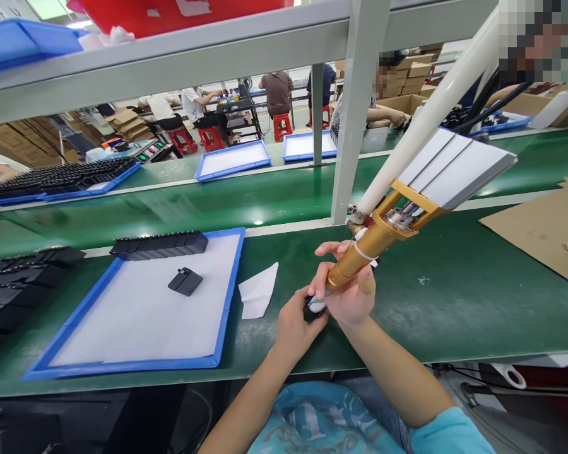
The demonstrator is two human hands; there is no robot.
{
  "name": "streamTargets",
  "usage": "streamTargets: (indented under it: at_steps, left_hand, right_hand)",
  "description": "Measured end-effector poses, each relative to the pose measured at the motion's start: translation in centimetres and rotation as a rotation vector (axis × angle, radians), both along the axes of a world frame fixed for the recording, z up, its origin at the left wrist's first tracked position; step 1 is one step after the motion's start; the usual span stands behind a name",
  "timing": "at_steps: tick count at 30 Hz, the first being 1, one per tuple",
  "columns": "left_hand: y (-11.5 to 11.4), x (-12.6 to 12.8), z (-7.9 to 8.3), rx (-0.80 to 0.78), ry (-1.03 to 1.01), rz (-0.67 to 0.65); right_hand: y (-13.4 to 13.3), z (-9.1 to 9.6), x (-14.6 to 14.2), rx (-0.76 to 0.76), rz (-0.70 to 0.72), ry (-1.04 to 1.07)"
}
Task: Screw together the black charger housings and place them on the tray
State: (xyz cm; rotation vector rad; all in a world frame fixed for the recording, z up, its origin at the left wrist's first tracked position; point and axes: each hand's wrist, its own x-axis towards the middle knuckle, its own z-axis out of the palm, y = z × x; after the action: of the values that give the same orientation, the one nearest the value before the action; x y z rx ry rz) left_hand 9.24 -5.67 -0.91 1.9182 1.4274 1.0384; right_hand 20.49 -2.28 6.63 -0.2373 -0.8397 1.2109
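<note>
My right hand (355, 293) is wrapped round the lower end of a gold cylindrical hand tool (360, 255), whose kind I cannot tell. The tool tilts up to the right, with a grey-white block (459, 167) at its upper end. Its lower tip meets a small black part (308, 309) with something pale on it. That part is pinched in my left hand (296, 325), fingers closed, and mostly hidden by them. Left of my hands, a creased white paper (259, 291) lies on the green bench (435, 315).
A blue-rimmed tray (137, 366) holds one loose black piece (185, 282) and a row of black pieces (161, 244). More black rows (19, 290) stand at far left. A white pole (426, 107) slants beside the tool; cardboard (544, 227) lies right. People sit beyond the conveyor (227, 202).
</note>
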Motion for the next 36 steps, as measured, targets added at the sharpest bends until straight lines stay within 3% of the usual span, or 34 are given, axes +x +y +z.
streamTargets:
  at_steps: [14,21,25,29,32,36]
  left_hand:
    - [0.0,-1.4,0.7,-0.134,0.047,0.026]
    - [-0.1,-4.7,-0.3,-0.156,0.146,-0.069]
    - [0.6,-6.0,-0.2,-0.243,0.02,-0.143]
    - [1.9,-5.4,0.3,-0.339,-0.127,-0.156]
    - [2.0,-4.8,0.4,-0.267,-0.056,-0.171]
    - [1.1,-4.7,0.1,0.036,0.122,-0.203]
  right_hand:
    - [0.5,-0.2,0.2,-0.011,-0.018,-0.03]
    - [0.8,-0.2,0.3,-0.002,-0.02,-0.003]
    - [0.8,-0.2,0.3,-0.004,-0.024,-0.01]
    - [0.9,-0.2,0.4,0.011,-0.037,0.004]
    - [1.0,-0.3,0.5,0.01,-0.037,0.001]
    - [1.0,-0.4,0.6,-0.004,-0.033,-0.009]
